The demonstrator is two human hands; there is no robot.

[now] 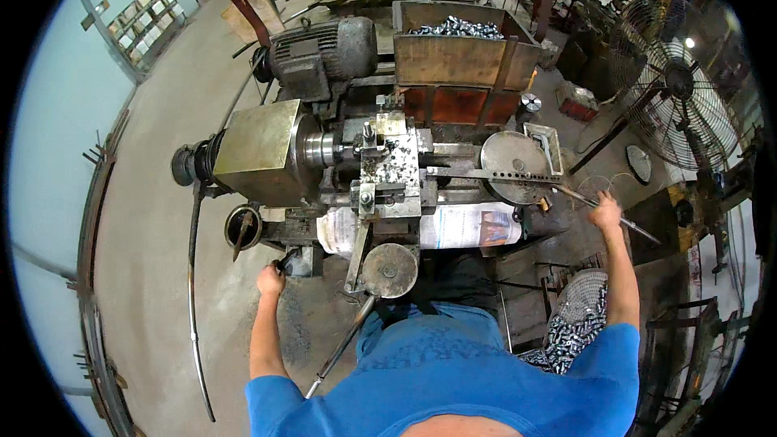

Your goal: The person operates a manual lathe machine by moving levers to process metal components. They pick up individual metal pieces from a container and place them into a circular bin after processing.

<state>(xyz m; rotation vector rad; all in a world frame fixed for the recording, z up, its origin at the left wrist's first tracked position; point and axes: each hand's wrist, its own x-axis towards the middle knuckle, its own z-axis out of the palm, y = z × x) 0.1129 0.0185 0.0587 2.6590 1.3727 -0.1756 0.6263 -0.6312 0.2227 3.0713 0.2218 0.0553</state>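
A lathe-like machine stands before me, with a metal headstock box (257,146), a bright spindle (318,148) and a chip-strewn tool slide (392,166). My right hand (605,212) is wrapped round a long metal lever (639,231), joined to a drilled flat bar (494,176) that runs over a round plate (511,160). To the left, below the machine, my left hand (270,278) is closed at a small dark piece beside a grey block; what its fingers hold is too small to name. Another lever (344,345) slants down from a round disc (390,270) at my waist.
Behind the machine are an electric motor (324,53) and a metal bin (453,61) of shiny small parts. A caged fan (678,77) stands at right. By my right side sits a basket (584,291) of metal parts. A long rod (193,275) hangs at left.
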